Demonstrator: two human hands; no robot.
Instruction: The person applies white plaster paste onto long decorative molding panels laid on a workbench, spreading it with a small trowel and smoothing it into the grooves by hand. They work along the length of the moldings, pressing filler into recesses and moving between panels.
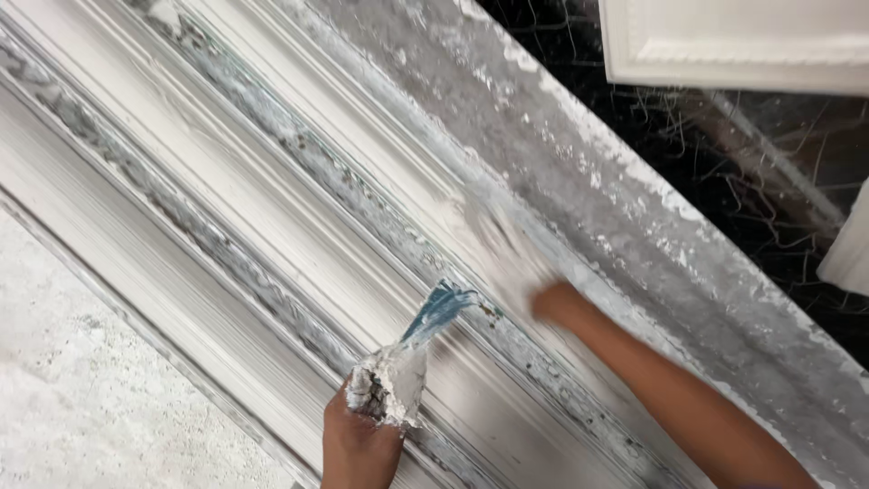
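left hand [358, 444]: fingers grip one plaster-caked scraper [403, 367] | right hand [559, 303]: fingers blurred, unclear | one mould [272, 208]

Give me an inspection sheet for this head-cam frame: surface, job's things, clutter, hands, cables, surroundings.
Surface: long white moulded plaster cornice form, ridged, running diagonally, smeared with wet plaster.
Job's things: blue-tipped scraper caked in white plaster.
Clutter: loose pale fibres on the dark ground beside the form.
Hands: left hand grips the scraper; right hand presses on the form, motion-blurred.
Cables: nothing seen.
Surroundings: rough grey concrete floor at lower left; white moulded panel at upper right.
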